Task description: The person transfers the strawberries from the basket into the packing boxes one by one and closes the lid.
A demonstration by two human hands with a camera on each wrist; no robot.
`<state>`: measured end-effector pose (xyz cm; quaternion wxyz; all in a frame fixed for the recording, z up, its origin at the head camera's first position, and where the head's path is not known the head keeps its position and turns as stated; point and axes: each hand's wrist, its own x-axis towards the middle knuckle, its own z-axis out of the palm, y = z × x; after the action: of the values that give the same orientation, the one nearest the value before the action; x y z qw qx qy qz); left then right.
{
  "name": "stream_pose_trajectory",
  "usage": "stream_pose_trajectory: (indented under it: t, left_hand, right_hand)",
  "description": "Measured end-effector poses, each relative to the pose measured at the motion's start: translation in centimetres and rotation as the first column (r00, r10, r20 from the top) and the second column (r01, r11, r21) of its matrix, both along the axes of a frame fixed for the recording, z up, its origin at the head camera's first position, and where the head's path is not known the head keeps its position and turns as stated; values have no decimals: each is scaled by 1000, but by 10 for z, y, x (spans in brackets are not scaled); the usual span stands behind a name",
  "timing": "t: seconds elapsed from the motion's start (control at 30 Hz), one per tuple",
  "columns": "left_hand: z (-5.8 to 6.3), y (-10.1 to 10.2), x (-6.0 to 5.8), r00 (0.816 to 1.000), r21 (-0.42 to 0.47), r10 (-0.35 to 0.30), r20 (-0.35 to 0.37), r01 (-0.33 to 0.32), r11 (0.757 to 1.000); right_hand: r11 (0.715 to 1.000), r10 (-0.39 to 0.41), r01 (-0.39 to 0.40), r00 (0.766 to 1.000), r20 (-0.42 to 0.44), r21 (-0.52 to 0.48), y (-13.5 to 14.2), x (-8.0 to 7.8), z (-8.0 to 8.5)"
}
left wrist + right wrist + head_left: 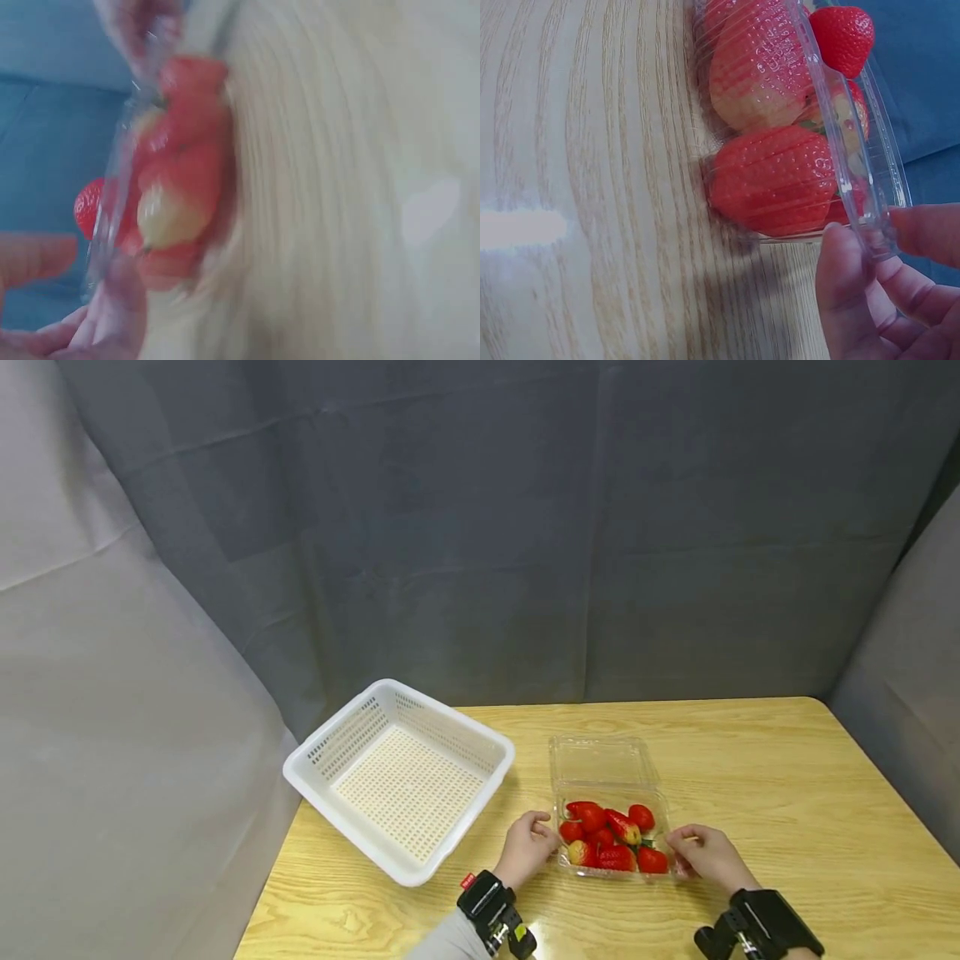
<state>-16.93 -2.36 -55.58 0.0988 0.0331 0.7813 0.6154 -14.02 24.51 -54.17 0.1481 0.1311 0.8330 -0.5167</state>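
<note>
A clear plastic clamshell box [652,795] stands on the table with its lid [600,760] folded back, away from me. Several red strawberries [772,180], some with pale yellowish parts, fill its base. At the box's left side is my left hand [527,846], its thumb and fingers at the rim; blur softens this contact in the left wrist view. My right hand [707,860] pinches the rim at the box's right front corner, with the thumb [844,262] on the near side and the index finger across from it.
Left of the box, a white perforated plastic basket [397,864] sits at an angle with nothing inside. Both stand on a light wooden table [787,793]. A dark grey cloth [480,568] hangs behind, and paler cloth [135,735] flanks the sides.
</note>
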Motion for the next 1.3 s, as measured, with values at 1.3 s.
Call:
stream_pose_trajectory:
  t: [1.3]
  left_hand:
    - [-19, 2, 1, 983, 270, 93, 158, -134, 954]
  right_hand:
    - [955, 295, -292, 954, 55, -54, 17, -145, -16]
